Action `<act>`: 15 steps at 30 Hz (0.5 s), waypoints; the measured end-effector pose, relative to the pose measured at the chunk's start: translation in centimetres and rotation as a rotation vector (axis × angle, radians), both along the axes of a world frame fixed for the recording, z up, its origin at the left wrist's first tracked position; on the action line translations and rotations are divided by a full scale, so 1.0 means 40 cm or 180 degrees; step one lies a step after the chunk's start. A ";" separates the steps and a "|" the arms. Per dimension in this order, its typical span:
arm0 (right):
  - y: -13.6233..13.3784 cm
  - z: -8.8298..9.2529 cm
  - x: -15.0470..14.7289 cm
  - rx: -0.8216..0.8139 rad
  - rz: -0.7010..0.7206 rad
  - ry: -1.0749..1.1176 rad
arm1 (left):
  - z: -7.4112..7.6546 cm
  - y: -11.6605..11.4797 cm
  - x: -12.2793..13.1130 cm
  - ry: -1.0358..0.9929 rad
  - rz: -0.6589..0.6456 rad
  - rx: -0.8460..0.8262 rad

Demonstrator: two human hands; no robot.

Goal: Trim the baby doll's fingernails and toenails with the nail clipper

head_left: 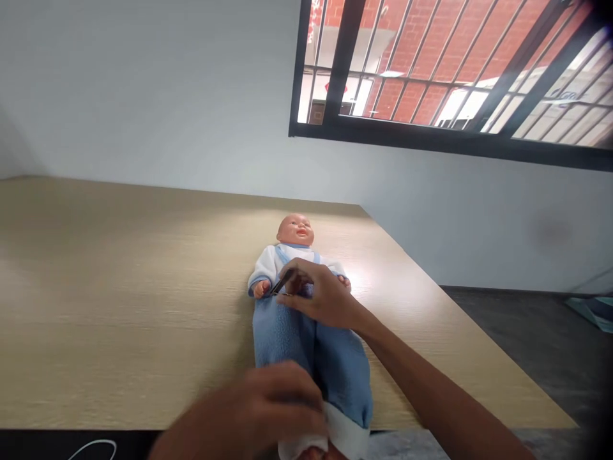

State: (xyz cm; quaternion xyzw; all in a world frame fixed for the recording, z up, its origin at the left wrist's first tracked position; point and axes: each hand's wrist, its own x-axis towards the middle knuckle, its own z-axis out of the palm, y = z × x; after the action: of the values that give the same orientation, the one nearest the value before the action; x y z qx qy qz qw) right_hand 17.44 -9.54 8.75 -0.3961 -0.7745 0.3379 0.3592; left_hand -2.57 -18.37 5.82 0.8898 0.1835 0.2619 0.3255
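Observation:
A baby doll point(295, 231) lies on its back, its head toward the far wall, in blue fleece overalls and a white top. My right hand point(320, 292) is over its belly, fingers closed on what looks like a nail clipper point(282, 281), slim and dark with a shiny lower part. The tip of the clipper is close beside the doll's hand point(261, 289) at the left; I cannot tell whether they touch. Nearer to me, my left hand point(268, 409) is above the doll's lower legs point(345, 383), blurred by motion. Its fingers look bent, and their grip is not clear.
The doll lies on a light wood table point(134, 306), its feet at the near edge. A pale wall point(167, 89) with a barred window point(431, 70) stands behind. The table's right edge drops to a dark floor point(507, 326). A white cable point(96, 442) shows at the lower left.

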 end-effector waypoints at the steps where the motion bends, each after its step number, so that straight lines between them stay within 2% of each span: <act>1: 0.014 -0.002 -0.008 -0.0016 -0.0029 0.0101 | 0.028 0.028 -0.024 0.0081 0.0264 0.0148; 3: 0.037 -0.011 -0.019 -0.0033 -0.0083 0.0298 | 0.069 0.103 -0.064 0.0166 0.1019 0.0442; 5: 0.052 -0.023 -0.021 -0.0045 -0.0149 0.0478 | 0.079 0.189 -0.085 0.0528 0.1243 0.0453; 8: 0.061 -0.040 -0.010 -0.0014 -0.0236 0.0649 | 0.046 0.299 -0.079 0.0561 0.1097 0.0209; 10: 0.062 -0.046 -0.003 0.0012 -0.0236 0.0650 | 0.013 0.344 -0.060 0.0473 0.1116 0.0186; 15: 0.049 -0.043 -0.005 0.0203 -0.0124 0.0461 | -0.046 0.370 -0.019 -0.0197 0.1502 0.0157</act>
State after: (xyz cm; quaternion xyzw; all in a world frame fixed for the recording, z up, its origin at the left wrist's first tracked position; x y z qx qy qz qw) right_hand 17.26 -7.59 7.04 -0.3739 -0.7491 0.3337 0.4333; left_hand -3.33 -3.58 3.99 0.8215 0.3699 0.3623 0.2390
